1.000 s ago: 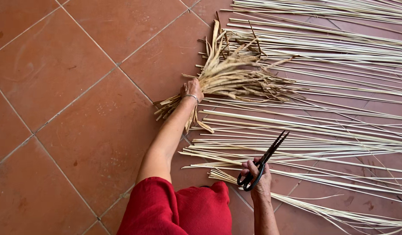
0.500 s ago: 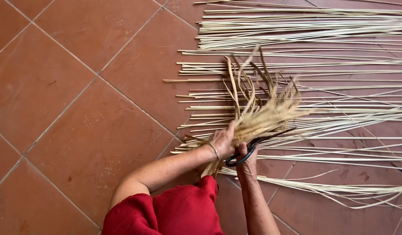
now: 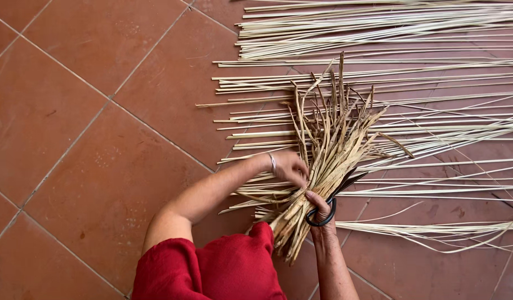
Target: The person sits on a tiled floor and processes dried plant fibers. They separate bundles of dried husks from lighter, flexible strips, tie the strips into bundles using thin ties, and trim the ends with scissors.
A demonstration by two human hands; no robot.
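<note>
Fanning above both grips: leaf bundle

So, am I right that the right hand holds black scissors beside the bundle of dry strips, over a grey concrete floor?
Not quite: the head view shows a floor of reddish-brown tiles, not grey concrete. The right hand does hold black scissors beside the bundle.

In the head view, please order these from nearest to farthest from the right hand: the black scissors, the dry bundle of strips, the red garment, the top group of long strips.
From the right hand:
1. Black scissors, in that hand; dry bundle, touching it: too close to call.
2. Red garment, lower left.
3. Top group of long strips, far above.
</note>
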